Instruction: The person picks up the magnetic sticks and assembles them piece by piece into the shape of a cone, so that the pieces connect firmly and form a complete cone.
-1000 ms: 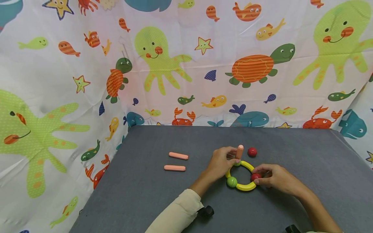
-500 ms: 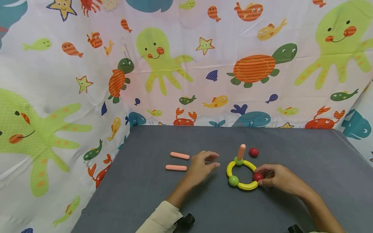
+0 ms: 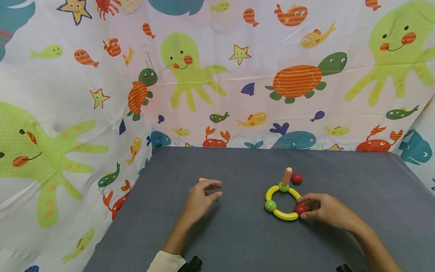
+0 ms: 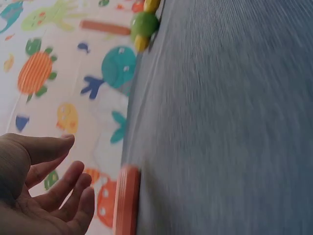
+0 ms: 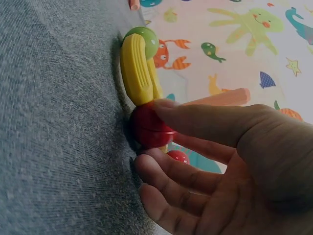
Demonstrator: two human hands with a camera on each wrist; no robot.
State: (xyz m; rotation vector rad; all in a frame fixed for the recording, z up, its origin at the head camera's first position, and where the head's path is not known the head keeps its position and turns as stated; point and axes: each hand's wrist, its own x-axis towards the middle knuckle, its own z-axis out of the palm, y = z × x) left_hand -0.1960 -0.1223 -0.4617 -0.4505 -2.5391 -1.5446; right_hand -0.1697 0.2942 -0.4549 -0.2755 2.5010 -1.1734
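Left hand [image 3: 199,197] farther from yellow ring [image 3: 284,215], loose; right hand's [image 3: 324,208] grip on red ball [image 3: 300,209]

Hands [image 3: 200,198]: two, one left of lower centre, one at lower right
Red balls [image 3: 296,178]: two, both right of centre, one above the other
Green balls [image 3: 270,206]: two, right of centre
Yellow curved pieces [image 3: 285,215]: three, right of centre
Pink sticks [image 3: 287,176]: at least two, one right of centre and one left of centre, mostly behind a hand; cannot tell whether that hand hides more
Table [image 3: 238,238]: one, across the lower half
Sleeve [image 3: 165,262]: one in the head view, at the bottom edge
Printed octopuses [image 3: 185,53]: three, at left, upper centre and upper right
Printed turtles [image 3: 296,81]: two plainly seen, left of centre and right of centre
Printed crabs [image 3: 215,142]: four, at upper left, lower left, centre and right
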